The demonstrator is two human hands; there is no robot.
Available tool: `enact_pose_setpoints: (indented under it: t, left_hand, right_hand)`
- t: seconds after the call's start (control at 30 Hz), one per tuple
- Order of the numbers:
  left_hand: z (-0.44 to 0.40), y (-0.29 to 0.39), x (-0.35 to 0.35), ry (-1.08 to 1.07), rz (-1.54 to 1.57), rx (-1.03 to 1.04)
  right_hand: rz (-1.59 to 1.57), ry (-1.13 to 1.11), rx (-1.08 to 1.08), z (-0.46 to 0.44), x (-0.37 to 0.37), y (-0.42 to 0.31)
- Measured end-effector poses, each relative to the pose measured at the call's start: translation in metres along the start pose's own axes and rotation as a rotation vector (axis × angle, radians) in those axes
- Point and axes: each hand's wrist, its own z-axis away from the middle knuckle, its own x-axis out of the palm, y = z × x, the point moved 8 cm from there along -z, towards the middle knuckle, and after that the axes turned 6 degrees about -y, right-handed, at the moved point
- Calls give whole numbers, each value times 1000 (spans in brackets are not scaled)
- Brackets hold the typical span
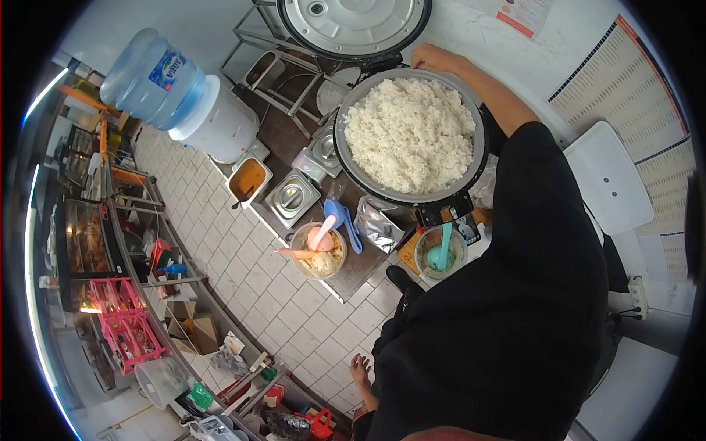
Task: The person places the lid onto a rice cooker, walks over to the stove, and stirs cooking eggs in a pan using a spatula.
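Note:
A large round rice cooker (340,151), heaped with white rice (410,136), stands with its lid (357,22) raised. My right hand (439,59) is at the far side of its rim, fingers curled over the edge; their tips are partly hidden. My left hand (360,369) hangs low over the floor, holding nothing, fingers loosely bent and apart. Below the cooker, a tub (318,268) holds some rice and pink-handled scoops, with a blue ladle (344,220) beside it. A turquoise scoop (441,253) rests in a clear container (460,253).
Metal pans with lids (292,197) and a pan of orange sauce (248,178) line the counter. A water dispenser (213,125) with a large bottle (154,77) stands at upper left. Shelves with pink baskets (125,323) and a cardboard box (193,329) are across the tiled floor (294,309).

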Motion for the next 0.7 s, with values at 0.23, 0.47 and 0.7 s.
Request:
enact_pose_setpoints:
  t: [0.23,0.47,0.7]
  left_hand:
    - [-1,-31,6,-40,44,59]
    - [-21,-75,-7,-95,-94,40]
    - [-13,-31,-17,-95,-29,136]
  right_hand:
    - [-191,131,243,27,-5,24]
    - [-248,162,671,18,-2,68]
    - [226,753,351,-41,-178,-6]
